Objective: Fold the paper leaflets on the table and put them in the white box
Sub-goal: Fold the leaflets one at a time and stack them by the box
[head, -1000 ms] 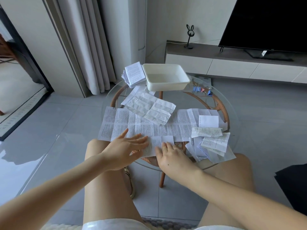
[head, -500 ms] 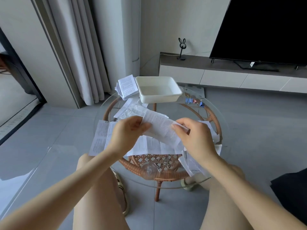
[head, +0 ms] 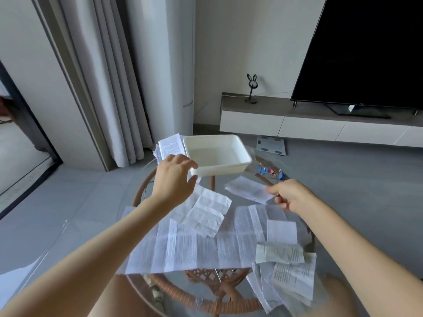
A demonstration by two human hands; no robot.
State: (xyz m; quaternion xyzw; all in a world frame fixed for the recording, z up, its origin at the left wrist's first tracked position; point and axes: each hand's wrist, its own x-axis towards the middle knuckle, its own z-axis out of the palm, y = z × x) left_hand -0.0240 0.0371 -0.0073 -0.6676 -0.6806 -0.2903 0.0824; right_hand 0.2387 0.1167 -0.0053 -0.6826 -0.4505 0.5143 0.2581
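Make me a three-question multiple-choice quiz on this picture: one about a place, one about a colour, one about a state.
1. Where is the stack of leaflets?
A) inside the white box
B) beside the box, at its left
C) on the floor

2. What colours are the binder clips?
A) green
B) black
C) blue and pink

3. What is the right hand doing?
A) pinching a folded leaflet
B) lying flat on the table
C) holding a clip

Answers:
1 B, the stack sits just left of the box, which holds nothing.
2 C, blue clips flank a pink one.
3 A, it pinches the leaflet's end and holds it in the air.
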